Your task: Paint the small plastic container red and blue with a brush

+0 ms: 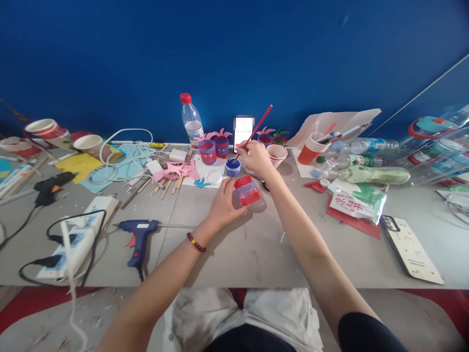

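My left hand (224, 204) is closed around a small clear cup with red painted bands (247, 190), tilted on its side above the table. Between the red bands its wall looks pale purple. My right hand (257, 157) pinches a red-handled paintbrush (262, 120); the brush's lower end is in a small jar of blue paint (233, 167). A white round lid (213, 177) lies left of the jar. Behind it stand red and blue painted cups (208, 152) with paper leaves on top. A white paper cup (277, 154) is partly behind my right hand.
A blue glue gun (137, 234) and a white power strip (78, 239) with cords lie left. Pink paper cutouts (179, 170), sticks and a bottle (191, 122) are behind. At right are stacked cups (311, 150), plastic bottles (373, 145) and a phone (412, 249) near the front edge.
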The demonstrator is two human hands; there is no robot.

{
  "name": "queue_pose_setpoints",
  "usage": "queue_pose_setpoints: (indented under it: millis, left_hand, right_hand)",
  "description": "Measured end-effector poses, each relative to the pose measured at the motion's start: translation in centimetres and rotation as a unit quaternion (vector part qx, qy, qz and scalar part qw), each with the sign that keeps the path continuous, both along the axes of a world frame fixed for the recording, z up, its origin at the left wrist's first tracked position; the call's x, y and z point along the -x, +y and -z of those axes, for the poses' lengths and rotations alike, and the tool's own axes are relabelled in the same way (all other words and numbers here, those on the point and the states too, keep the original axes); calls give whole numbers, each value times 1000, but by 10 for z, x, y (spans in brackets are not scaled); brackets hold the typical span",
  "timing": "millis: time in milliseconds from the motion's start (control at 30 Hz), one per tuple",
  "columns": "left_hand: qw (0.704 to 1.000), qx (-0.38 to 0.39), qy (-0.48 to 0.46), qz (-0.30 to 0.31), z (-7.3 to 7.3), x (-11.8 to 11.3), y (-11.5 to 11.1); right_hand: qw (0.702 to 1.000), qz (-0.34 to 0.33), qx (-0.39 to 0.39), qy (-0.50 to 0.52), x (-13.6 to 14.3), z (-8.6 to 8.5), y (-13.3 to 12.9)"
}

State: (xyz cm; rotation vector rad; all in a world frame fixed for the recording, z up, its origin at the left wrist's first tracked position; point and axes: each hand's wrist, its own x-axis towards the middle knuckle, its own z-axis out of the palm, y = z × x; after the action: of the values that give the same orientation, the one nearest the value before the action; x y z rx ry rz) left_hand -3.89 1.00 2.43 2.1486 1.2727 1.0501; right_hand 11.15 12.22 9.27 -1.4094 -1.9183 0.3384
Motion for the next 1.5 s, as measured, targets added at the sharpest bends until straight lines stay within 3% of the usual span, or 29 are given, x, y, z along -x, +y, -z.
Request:
queue_pose_setpoints:
  millis: [1500]
  left_hand:
    - [1000,1,16,-3,1,0,1]
  right_hand:
    - [998,-7,3,-62,2,0,-3]
